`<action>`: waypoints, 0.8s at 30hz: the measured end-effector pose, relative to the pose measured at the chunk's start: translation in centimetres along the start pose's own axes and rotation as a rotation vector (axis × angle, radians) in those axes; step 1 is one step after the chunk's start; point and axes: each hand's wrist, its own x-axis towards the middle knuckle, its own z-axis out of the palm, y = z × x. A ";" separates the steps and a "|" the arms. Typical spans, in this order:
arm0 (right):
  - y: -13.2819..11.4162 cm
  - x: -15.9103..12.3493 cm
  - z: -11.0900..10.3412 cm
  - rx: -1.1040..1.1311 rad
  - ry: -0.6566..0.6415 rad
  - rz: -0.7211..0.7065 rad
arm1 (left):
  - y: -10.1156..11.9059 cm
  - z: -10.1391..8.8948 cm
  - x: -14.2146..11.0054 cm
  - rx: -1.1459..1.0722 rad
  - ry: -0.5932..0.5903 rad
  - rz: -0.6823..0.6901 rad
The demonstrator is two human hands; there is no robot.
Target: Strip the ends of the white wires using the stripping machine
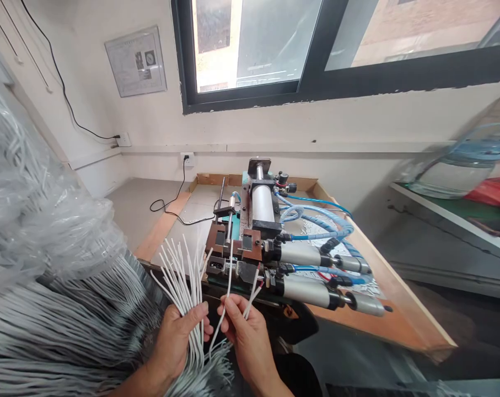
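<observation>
My left hand (179, 336) is closed round a fanned bunch of white wires (183, 275) whose ends point up. My right hand (245, 336) pinches two white wires (250, 295); one runs up to the front jaws of a small pneumatic machine (258, 237), the other angles toward its right side. The machine has metal cylinders (316, 275) and blue air hoses (316, 218) and stands on a wooden-edged bench (398, 314) right in front of both hands.
A big bundle of white wires in clear plastic (47, 264) fills the left side. A black cable (171, 207) trails over the bench to a wall socket (187, 160). A shelf with a clear container (460, 176) is at the right, and a window (316, 44) is above.
</observation>
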 end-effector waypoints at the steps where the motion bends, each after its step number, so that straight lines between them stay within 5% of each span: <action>1: 0.2 -0.2 -0.2 0.003 0.009 0.001 | 0.0 -0.1 0.1 -0.003 0.024 -0.017; 16: -0.8 0.3 0.1 -0.016 -0.021 0.081 | 0.4 0.0 0.0 -0.009 0.075 -0.006; 24: -0.5 0.4 1.5 -0.064 -0.269 0.116 | 0.2 0.1 0.0 -0.037 -0.025 0.089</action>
